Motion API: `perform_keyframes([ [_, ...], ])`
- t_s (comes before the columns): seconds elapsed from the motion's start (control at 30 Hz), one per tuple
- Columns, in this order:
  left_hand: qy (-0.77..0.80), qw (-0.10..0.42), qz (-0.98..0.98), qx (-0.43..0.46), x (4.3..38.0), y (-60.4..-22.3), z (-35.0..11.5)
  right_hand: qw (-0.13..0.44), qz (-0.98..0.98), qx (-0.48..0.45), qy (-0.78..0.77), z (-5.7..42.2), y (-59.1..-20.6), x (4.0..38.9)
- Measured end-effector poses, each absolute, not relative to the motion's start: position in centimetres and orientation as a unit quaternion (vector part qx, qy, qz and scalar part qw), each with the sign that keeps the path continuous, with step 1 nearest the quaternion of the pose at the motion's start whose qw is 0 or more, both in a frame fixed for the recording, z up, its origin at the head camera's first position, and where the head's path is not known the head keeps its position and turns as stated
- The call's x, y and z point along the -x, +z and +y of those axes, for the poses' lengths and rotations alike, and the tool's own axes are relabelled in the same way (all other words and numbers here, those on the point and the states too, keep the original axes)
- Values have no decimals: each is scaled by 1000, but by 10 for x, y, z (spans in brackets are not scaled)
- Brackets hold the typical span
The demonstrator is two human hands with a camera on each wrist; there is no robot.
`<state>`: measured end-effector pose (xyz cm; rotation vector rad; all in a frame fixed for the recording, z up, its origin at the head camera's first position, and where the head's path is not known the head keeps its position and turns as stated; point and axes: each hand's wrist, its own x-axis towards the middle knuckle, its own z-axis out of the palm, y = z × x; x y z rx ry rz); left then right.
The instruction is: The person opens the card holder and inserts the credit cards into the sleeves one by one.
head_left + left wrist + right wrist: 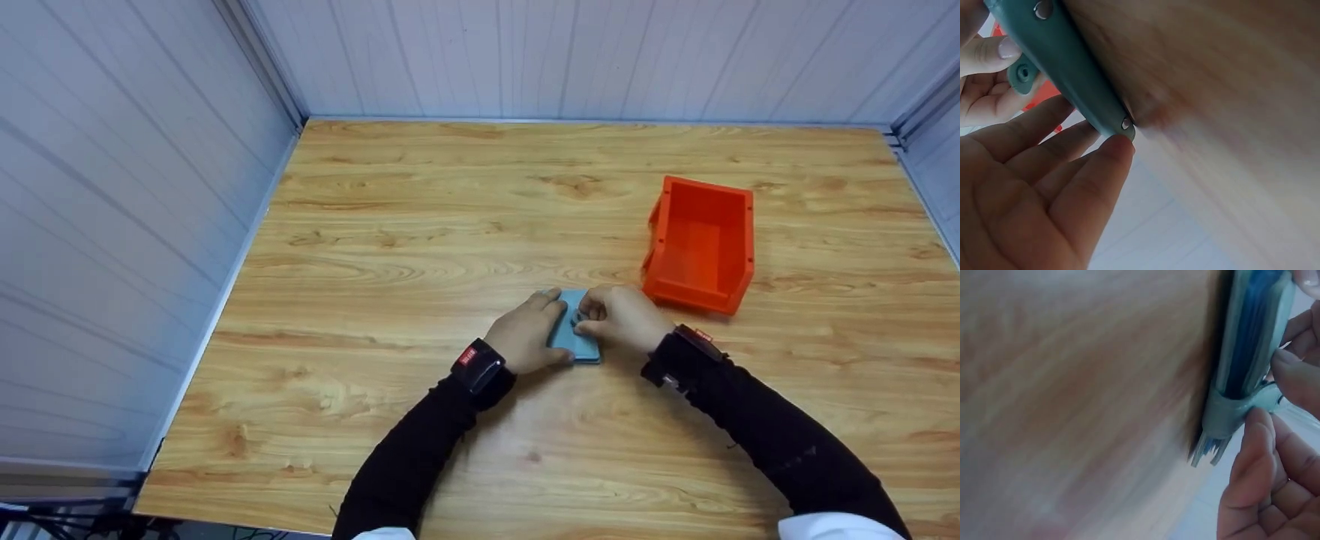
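Note:
A teal booklet (576,341) with a snap strap (1225,413) lies flat on the wooden table. My left hand (521,334) rests on its left part with fairly straight fingers, the thumb by the near edge. In the left wrist view, two metal studs show along the booklet's spine (1067,67). With curled fingers and thumb, my right hand (628,319) pinches the strap's loose tab (1022,74), which carries a round snap and stands up off the cover. Stacked blue leaves (1251,332) show between the covers in the right wrist view.
An orange open-topped bin (697,247) stands just beyond my right hand, to the right of the booklet. Pale panel walls (480,60) border the table (420,225) at the back and on both sides.

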<state>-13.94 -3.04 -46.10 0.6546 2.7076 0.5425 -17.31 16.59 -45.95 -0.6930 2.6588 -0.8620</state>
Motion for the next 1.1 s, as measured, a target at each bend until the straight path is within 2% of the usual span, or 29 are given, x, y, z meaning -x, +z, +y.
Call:
perform_keyframes([
  [0.37,200,150,940,-230,138,-458,-32,211,881,164,-391,171,-463,184],
  [1.1,193,162,942,-221,136,-459,-33,246,864,132,-419,168,-471,190],
])
